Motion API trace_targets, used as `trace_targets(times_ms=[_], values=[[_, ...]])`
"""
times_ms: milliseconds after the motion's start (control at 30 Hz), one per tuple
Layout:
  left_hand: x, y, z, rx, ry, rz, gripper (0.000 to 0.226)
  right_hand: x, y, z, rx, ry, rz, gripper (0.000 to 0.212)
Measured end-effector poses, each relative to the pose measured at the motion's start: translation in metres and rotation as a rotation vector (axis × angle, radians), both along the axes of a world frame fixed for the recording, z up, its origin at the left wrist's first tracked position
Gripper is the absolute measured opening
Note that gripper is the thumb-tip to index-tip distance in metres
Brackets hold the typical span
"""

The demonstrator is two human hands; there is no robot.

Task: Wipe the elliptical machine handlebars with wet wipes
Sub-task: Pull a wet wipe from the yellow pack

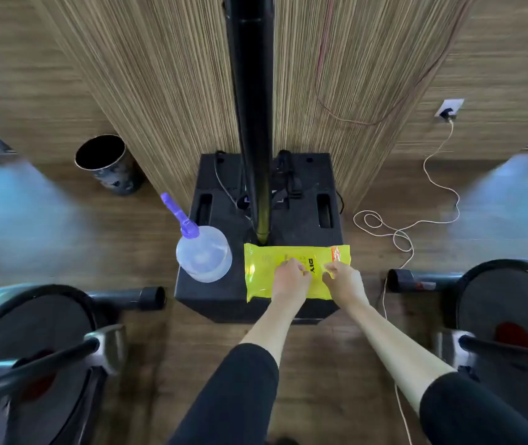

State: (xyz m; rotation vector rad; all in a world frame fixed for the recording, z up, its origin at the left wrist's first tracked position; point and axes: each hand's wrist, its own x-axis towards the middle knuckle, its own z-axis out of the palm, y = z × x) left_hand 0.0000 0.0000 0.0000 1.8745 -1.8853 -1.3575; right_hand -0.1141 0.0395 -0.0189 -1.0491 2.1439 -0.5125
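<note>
A yellow pack of wet wipes (264, 268) lies flat on top of a black speaker box (304, 194) in front of me. My left hand (290, 277) rests on the middle of the pack with its fingers pinched at the flap. Just to its right, my right hand (344, 279) pinches the pack's top surface too. No wipe is visible outside the pack. Parts of two elliptical machines show at the lower left (31, 348) and lower right (506, 316), with dark bars (47, 361) sticking out. Their handlebars are out of view.
A clear spray bottle with a purple nozzle (203, 252) stands on the box left of the pack. A black pole (253, 123) rises from the box. A dark bin (108, 163) stands at the left. A cable (416, 226) trails from a wall socket (448, 109).
</note>
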Motion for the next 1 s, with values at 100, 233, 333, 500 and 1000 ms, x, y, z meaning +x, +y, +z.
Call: trace_targets(times_ms=[100, 233, 333, 500, 1000], values=[[-0.009, 0.003, -0.016, -0.062, -0.061, -0.093, 0.025, 0.002, 0.003, -0.013, -0.005, 0.093, 0.053, 0.031], [-0.018, 0.005, -0.033, -0.195, -0.138, -0.15, 0.03, 0.01, 0.008, -0.031, -0.06, 0.2, 0.196, 0.039], [-0.023, 0.003, -0.041, -0.23, -0.168, -0.131, 0.031, 0.014, 0.016, -0.042, 0.023, 0.317, 0.31, 0.054], [-0.028, -0.001, -0.046, -0.21, -0.172, -0.078, 0.03, 0.016, 0.026, -0.055, 0.152, 0.485, 0.44, 0.059], [-0.028, -0.012, -0.047, -0.125, -0.05, 0.035, 0.017, 0.017, 0.024, -0.051, 0.175, 0.452, 0.432, 0.057]])
